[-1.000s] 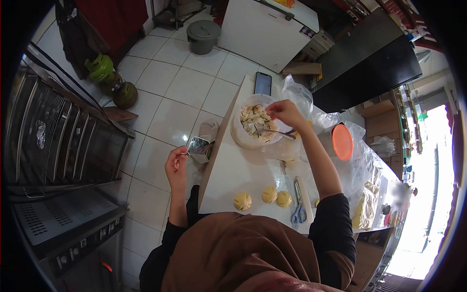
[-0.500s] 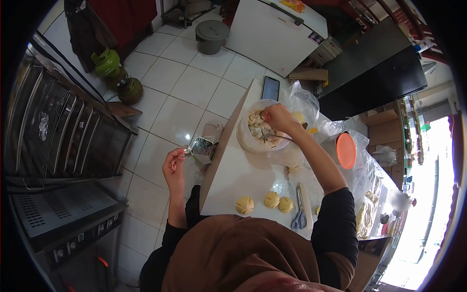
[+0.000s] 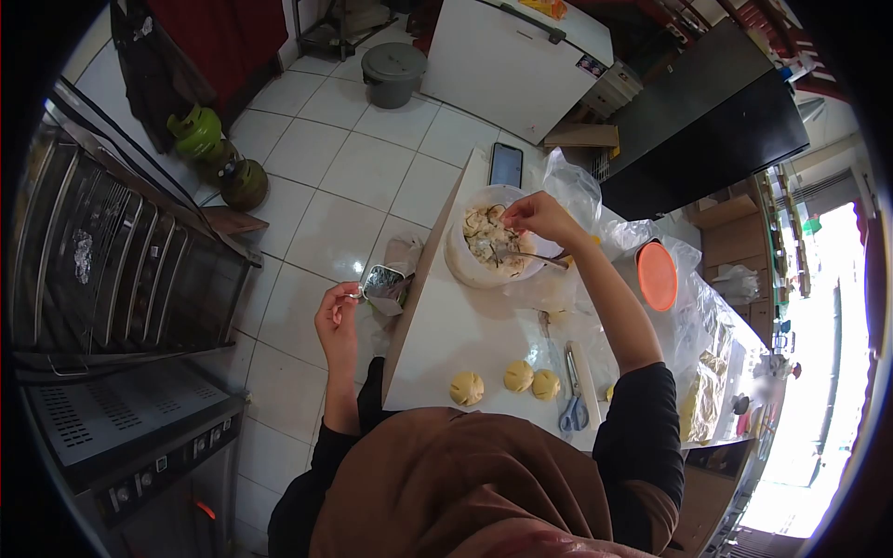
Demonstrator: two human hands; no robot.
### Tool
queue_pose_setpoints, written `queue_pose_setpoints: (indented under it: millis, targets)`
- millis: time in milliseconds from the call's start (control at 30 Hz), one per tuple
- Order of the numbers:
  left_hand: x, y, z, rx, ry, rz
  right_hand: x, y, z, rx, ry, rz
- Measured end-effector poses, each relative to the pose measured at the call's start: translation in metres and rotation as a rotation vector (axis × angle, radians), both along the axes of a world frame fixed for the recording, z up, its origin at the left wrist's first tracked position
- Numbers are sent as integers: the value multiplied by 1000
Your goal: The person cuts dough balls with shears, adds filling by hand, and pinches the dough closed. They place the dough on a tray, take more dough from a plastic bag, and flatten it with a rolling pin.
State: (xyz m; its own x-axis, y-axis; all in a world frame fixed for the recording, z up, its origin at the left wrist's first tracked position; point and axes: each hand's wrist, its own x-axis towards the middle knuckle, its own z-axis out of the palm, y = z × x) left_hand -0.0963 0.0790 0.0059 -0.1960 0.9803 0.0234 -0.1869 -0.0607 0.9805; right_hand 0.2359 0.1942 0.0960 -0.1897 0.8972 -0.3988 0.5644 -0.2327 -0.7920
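Note:
A white round tub [image 3: 462,265] stands on the table, holding pale, lumpy food [image 3: 486,234] with dark strips. My right hand [image 3: 547,219] is over its far right part, fingertips pinched together at the food; what they grip is too small to make out. A spoon [image 3: 532,256] leans in the tub, its handle across the rim, apart from that hand. Off the table's left side, my left hand [image 3: 337,312] pinches a small shiny metallic piece [image 3: 354,294]. Just beside it is a silvery open container [image 3: 382,279], its inside partly visible.
Several scored yellow dough balls [image 3: 467,388] lie near my body, with blue-handled scissors [image 3: 574,409] to their right. A phone [image 3: 506,166] lies at the far table end. An orange lid [image 3: 657,277] and plastic bags [image 3: 569,181] are at right. An oven [image 3: 130,400] stands at left.
My right hand has opened up slightly from deep over the food, lifting a little, so more food shows. My left hand stays beside the silvery container. The whole view has shifted slightly.

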Motion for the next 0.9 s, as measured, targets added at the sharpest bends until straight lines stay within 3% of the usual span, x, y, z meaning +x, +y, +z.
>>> queue_pose_setpoints:
  millis: [233,433,633,700,900]
  targets:
    - [-2,-5,9,12,44,-4,13,-8,5,-276,641,-135]
    - [6,-10,16,45,28,-51,20,-45,27,-275,874,-193]
    - [10,-23,25,56,66,-107,48,-144,39,-55,894,-256]
    - [11,-26,22,42,89,-111,54,-187,35,4,783,-342]
    - [26,-40,20,-21,168,-188,55,-302,-46,130,415,-762]
